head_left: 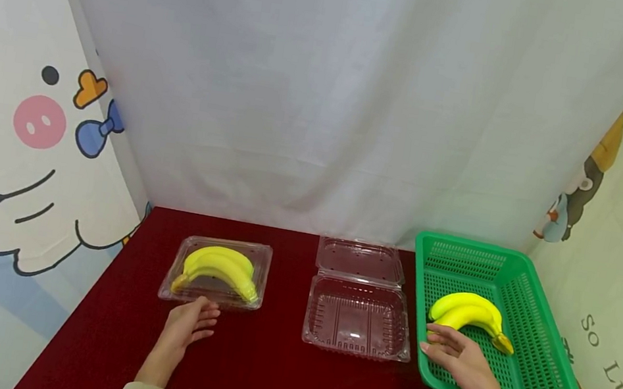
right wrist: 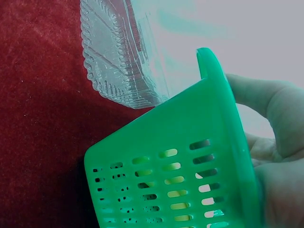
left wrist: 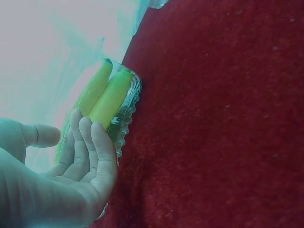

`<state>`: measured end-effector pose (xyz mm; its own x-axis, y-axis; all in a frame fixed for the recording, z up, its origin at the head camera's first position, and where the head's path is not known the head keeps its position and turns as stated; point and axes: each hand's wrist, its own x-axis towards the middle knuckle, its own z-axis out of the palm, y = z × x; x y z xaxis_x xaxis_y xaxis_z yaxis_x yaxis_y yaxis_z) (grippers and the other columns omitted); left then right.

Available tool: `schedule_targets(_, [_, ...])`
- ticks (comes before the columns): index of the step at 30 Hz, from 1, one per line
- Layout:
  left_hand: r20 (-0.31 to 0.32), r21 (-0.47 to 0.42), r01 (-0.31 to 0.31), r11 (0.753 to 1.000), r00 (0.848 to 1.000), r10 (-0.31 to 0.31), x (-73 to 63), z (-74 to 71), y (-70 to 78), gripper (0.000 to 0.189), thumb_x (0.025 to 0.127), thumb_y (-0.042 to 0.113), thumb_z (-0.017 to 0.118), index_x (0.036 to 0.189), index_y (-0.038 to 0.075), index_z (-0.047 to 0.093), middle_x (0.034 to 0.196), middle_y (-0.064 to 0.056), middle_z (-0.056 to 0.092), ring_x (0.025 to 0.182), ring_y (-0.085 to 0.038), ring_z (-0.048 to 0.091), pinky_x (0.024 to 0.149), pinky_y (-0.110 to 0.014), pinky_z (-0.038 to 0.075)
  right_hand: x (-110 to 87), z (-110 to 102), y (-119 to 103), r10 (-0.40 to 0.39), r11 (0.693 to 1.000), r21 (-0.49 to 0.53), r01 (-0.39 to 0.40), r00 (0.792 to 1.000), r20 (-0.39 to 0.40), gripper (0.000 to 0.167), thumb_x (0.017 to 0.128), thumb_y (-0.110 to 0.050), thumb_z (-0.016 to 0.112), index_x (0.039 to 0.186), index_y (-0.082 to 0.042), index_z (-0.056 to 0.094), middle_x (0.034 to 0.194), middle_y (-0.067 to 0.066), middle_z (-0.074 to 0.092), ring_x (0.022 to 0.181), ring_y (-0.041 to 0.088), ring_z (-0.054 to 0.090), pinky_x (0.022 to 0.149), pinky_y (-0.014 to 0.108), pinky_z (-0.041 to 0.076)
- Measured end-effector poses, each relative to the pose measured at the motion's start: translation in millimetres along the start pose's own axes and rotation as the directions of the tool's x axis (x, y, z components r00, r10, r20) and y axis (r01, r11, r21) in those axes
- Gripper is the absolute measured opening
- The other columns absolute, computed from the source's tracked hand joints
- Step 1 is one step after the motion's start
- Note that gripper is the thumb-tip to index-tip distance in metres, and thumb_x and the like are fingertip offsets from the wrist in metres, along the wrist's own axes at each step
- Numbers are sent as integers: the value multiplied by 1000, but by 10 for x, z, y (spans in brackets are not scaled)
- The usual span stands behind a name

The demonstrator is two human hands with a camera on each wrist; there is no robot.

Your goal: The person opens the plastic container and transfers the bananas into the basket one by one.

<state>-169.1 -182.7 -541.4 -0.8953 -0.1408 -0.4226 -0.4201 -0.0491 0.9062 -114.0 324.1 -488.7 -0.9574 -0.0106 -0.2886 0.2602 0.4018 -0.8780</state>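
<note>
Two bananas (head_left: pixel 219 268) lie inside a clear plastic clamshell box (head_left: pixel 173 287) on the left, its lid seemingly down over them. Just in front of that box is my left hand (head_left: pixel 188 323), fingers loosely bent and holding nothing. In the left wrist view, the fingertips (left wrist: pixel 98 130) overlap the box's near side; contact is unclear. On the right, my right hand (head_left: pixel 461 362) reaches over the near left side of a green basket (head_left: pixel 556 322), beside a pair of bananas (head_left: pixel 465 312). The basket's wall hides most of its fingers in the right wrist view.
Between the hands, an unfolded clear clamshell box (head_left: pixel 358 321) stands with its lid (head_left: pixel 360 261) laid back towards the curtain (head_left: pixel 314 88). Dark red cloth (head_left: pixel 262 374) covers the table. Printed fabric hangs along both sides.
</note>
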Motion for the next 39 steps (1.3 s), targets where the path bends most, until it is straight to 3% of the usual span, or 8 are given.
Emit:
schedule_targets(8, [8,-15,57,998,998,-57,-100,21,-50,39,104,24,51,121,-8,65,92,-3,74,83,-15,69,70,-29,62,-14,0,-1,-2,1000,1,2,1000,0,63,102,-31,67,151,1,46,141,22,56,131,40,53,104,52,53])
schedule_targets(39, [29,19,128,992,991,-129,-543,74,-294,38,106,27,50,117,-4,68,96,-6,71,83,-17,67,72,-34,63,-16,3,-14,3,1000,2,-3,1000,-2,64,101,-32,69,151,1,46,141,22,56,132,41,53,105,53,51])
